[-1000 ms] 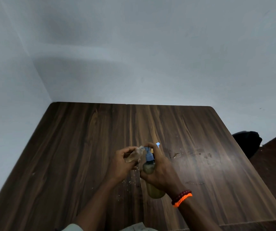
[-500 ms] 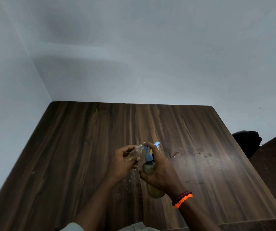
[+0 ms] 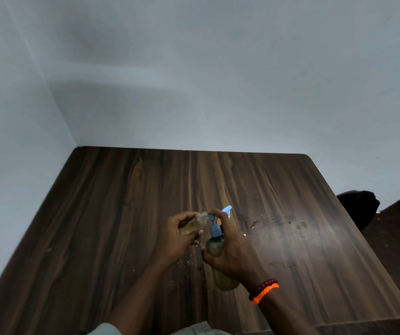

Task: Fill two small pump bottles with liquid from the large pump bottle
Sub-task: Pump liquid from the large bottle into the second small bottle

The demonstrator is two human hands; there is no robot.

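Where two pale grey walls [image 3: 218, 81] meet in a corner, a dark wood-grain desk [image 3: 112, 213] is set against them, and everything else is placed relative to it. Off the desk's right edge a black object [image 3: 359, 211] is seen on the floor; what it is cannot be told. On the desk's right half, wet smears [image 3: 276, 223] are spread across the surface, and small droplets [image 3: 189, 261] are scattered near its middle, under the hands.

Above the desk's near middle, the large pump bottle [image 3: 214, 247] — filled with yellowish liquid and topped by a blue pump — is grasped around its body by the right hand [image 3: 232, 252], with a finger laid over the pump head. On that wrist a dark red bead bracelet [image 3: 263, 287] and an orange cord band [image 3: 266, 293] are worn side by side.

Just left of the large bottle, over the same part of the desk, a small clear bottle [image 3: 194, 224] is held tilted in the curled fingers of the left hand [image 3: 174, 238], its open neck brought up against the blue spout. A little yellowish liquid is visible inside it. Behind the right hand, a second blue pump top [image 3: 226, 210] sticks up — the bottle beneath it is hidden.
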